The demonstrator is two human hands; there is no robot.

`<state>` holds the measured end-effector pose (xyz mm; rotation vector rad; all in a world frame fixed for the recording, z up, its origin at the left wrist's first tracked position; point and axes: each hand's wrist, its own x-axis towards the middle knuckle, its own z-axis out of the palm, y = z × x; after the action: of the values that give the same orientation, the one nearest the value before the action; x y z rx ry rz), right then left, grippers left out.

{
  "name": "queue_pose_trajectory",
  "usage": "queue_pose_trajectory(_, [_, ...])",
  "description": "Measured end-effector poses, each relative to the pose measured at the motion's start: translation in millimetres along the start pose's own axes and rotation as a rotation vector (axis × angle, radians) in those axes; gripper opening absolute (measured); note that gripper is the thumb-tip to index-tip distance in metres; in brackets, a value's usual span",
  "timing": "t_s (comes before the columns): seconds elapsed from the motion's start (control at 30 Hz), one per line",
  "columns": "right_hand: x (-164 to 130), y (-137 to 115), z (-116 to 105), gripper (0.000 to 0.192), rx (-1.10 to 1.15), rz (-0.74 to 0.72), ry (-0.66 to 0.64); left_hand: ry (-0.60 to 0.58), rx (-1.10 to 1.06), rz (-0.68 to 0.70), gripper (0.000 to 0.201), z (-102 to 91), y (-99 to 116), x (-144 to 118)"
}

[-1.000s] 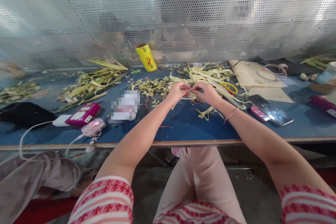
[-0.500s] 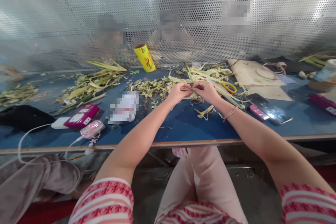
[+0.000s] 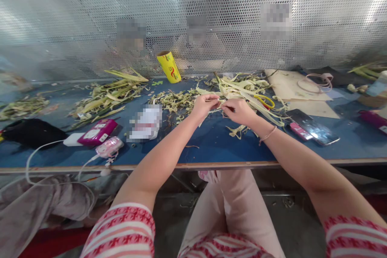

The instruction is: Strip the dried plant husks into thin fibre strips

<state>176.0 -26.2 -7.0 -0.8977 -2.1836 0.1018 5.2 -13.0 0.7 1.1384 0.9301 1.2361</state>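
Scraps [image 3: 232, 89] partly behind left hand [image 3: 206, 107], right hand [image 3: 238, 111]; grip unclear.

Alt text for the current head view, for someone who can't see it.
A person's left hand and right hand are held close together over pale plant strips on a blue table; anything pinched is too small to identify. A tilted yellow tube stands behind, a phone lies to the right, and a perforated metal panel spans the back.
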Motion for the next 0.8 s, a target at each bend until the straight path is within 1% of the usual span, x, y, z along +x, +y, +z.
queue_pose_trajectory(0.03, [0,0,3,0.022,-0.018,-0.012,-0.017,0.011,-0.006,-0.007,0.010,-0.7,0,1])
queue_pose_trajectory(0.07, [0,2,6,0.024,-0.032,-0.007,-0.007,0.017,-0.007,-0.013,0.011,-1.6,0,1])
queue_pose_trajectory(0.17, [1,9,12,0.026,-0.035,0.065,0.038,0.021,-0.006,-0.017,0.015,-4.4,-1,4])
queue_pose_trajectory(0.23, [2,14,14,0.026,-0.034,0.101,0.036,0.014,-0.015,-0.012,0.018,-5.4,-1,6])
queue_pose_trajectory(0.37, [0,19,15,0.034,-0.062,0.101,0.006,0.011,-0.121,-0.030,0.012,-4.1,0,5])
queue_pose_trajectory(0.47, [-1,18,17,0.043,-0.068,0.118,-0.007,0.001,-0.223,-0.071,0.010,-1.9,4,3])
queue_pose_trajectory(0.57, [-2,15,17,0.047,-0.055,0.138,-0.018,-0.024,-0.235,-0.135,0.009,-0.9,5,2])
queue_pose_trajectory(0.63, [-2,15,16,0.045,-0.046,0.141,-0.013,-0.055,-0.202,-0.154,0.007,-1.2,3,2])
queue_pose_trajectory(0.7, [-1,16,15,0.039,-0.036,0.142,0.015,-0.089,-0.172,-0.152,0.010,-1.6,1,3])
queue_pose_trajectory(0.8, [2,17,14,0.024,-0.025,0.128,0.065,-0.114,-0.145,-0.173,0.014,-1.3,-1,4])
